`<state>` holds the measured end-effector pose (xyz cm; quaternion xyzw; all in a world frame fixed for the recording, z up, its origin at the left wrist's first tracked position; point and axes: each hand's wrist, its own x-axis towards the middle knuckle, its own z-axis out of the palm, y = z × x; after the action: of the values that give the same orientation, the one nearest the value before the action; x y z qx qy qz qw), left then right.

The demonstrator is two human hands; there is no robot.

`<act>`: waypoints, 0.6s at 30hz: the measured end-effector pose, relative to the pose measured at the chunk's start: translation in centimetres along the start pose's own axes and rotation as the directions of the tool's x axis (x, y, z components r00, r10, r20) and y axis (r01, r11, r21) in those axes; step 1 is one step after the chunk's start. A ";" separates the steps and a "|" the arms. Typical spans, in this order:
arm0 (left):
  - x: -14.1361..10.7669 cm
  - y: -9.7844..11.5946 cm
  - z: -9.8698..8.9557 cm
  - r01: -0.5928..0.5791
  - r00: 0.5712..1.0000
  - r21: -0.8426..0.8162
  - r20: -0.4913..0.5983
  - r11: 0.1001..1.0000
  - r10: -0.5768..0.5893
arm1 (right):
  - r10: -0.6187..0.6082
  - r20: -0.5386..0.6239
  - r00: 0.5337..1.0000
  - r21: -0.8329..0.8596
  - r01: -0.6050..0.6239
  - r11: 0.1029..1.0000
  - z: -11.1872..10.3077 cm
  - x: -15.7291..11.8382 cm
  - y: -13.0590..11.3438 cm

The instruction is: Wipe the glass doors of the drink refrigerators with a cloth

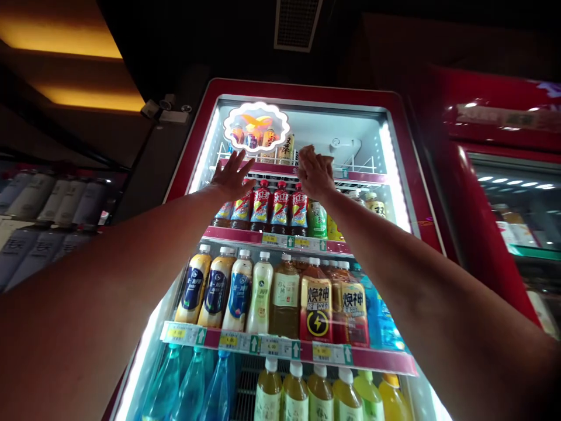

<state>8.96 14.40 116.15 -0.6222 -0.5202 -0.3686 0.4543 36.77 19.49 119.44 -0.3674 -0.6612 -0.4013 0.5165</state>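
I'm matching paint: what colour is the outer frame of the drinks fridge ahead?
The outer frame is dark red; it shows best in the head view.

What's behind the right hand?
Behind the right hand and its cloth, the top shelf's pink edge shows either side, with bottles below; parts directly behind are covered.

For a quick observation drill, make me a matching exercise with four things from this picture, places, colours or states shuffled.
1. Left hand
2. Right hand
3. Central fridge frame
4. Vent

A. Red
B. Near the picture's top edge
C. Spread wide
D. Holding a crumpled tan cloth

Pairs: 1-C, 2-D, 3-A, 4-B
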 end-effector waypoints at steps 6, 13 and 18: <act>0.3 1.5 0.7 0.042 0.999 -0.062 0.013 0.997 -0.041 | 0.074 -0.015 0.997 0.045 -0.073 0.996 -1.6 -0.6 6.7; -0.2 2.7 0.2 0.092 0.996 -0.030 0.000 0.995 -0.092 | 0.204 -0.093 0.974 0.061 -0.199 0.978 -1.7 -0.7 8.4; -0.1 3.4 0.8 0.130 0.989 -0.073 -0.064 0.989 -0.135 | -0.082 0.036 0.996 0.009 0.082 0.997 -2.8 -2.3 11.7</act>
<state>12.29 14.96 115.18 -0.5884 -0.5315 -0.4366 0.4250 48.83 21.55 119.39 -0.3452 -0.6867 -0.4128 0.4888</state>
